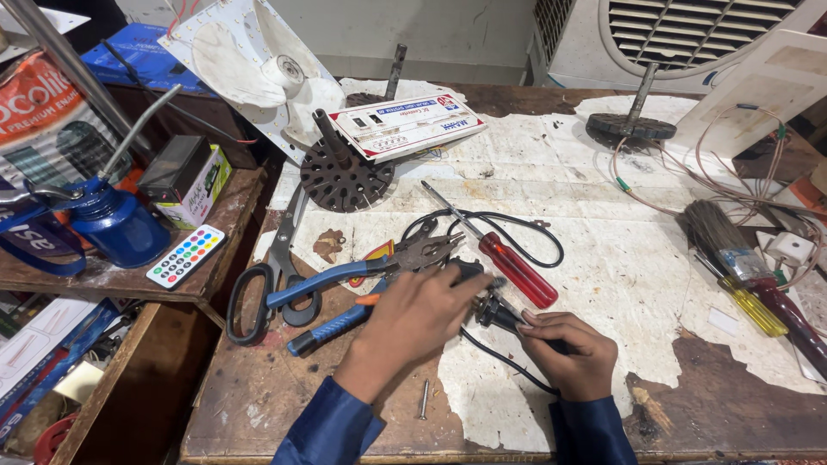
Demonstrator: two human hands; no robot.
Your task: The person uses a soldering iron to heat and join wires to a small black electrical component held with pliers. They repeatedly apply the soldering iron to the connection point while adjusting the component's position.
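Note:
My left hand (419, 312) rests over a small black part (495, 308) at the near middle of the workbench, its fingers pinched on the part's left end. My right hand (569, 349) is closed around the same black part and its black cable (508, 362) from the right. Just beyond my hands lie a red-handled screwdriver (517, 269) and blue-handled pliers (345, 275). What exactly sits between my left fingertips is hidden.
Black-handled scissors (271, 288), a slotted round metal disc (343, 176), a white control panel (405, 125), a paintbrush (732, 245), a yellow-handled tool (751, 307) and loose wires (689, 164) lie on the bench. A blue oil can (116, 224) and remote (184, 256) sit on the left shelf. A screw (424, 400) lies near the front edge.

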